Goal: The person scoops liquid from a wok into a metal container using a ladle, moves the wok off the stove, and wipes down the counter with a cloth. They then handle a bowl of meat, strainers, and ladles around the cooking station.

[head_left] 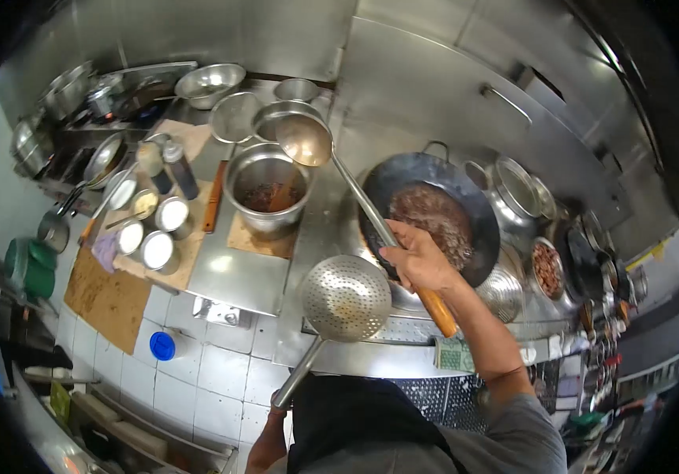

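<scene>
My right hand (417,257) is closed round the long metal shaft of a ladle (305,140), just above its wooden grip. The ladle's bowl is raised over the counter, next to the rim of a steel pot (267,189) with dark contents and a wooden-looking utensil in it. Low in the view, my left hand (278,409) grips the handle end of a perforated skimmer (347,299), and most of that hand is cut off from sight by the handle. The skimmer's round head is in front of the stove edge. Beyond my right hand, a black wok (478,257) holds dark, bubbling liquid.
On the left counter stand squeeze bottles (181,170) and several small containers of white contents (158,250). A round wire strainer (234,118) lies behind the pot. Right of the wok are steel pots (517,186) and a bowl of reddish-brown pieces (546,268). A blue-lidded tub (162,345) is below.
</scene>
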Demonstrator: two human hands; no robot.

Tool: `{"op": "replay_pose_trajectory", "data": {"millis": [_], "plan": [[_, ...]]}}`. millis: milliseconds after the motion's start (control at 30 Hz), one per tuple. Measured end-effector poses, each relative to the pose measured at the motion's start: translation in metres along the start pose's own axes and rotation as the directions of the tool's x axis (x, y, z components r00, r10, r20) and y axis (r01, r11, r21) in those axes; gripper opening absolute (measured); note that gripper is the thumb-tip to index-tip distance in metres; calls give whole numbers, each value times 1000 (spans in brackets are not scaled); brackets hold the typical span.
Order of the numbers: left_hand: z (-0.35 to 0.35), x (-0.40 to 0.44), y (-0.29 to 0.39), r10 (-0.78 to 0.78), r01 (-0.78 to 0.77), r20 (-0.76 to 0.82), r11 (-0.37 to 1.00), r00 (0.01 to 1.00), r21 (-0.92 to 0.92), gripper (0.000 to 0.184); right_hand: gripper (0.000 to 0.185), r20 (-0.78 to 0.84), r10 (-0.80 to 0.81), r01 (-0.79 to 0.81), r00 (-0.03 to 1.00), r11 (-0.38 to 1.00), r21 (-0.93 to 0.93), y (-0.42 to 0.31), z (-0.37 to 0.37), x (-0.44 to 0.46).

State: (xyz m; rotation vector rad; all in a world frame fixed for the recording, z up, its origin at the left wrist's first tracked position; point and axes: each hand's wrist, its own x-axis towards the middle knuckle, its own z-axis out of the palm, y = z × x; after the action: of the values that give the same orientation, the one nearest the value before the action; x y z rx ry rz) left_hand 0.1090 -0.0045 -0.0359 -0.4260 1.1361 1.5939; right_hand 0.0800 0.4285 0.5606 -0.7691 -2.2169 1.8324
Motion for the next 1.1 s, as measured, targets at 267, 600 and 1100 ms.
{"op": "replay_pose_trajectory", "data": {"millis": [267, 600, 1100], "plan": [[153, 27, 27, 0, -509, 511, -81, 860, 857, 43, 47, -89, 129, -19, 988, 664, 748, 46, -82, -118], [337, 81, -179, -584, -731, 676, 193, 450, 654, 41, 46, -356, 318, -28, 879, 778, 628, 111, -166, -231], [477, 93, -254, -570, -647, 447, -207, 689, 734, 40, 52, -389, 207, -196, 898, 978, 71, 181, -240, -228]]}}
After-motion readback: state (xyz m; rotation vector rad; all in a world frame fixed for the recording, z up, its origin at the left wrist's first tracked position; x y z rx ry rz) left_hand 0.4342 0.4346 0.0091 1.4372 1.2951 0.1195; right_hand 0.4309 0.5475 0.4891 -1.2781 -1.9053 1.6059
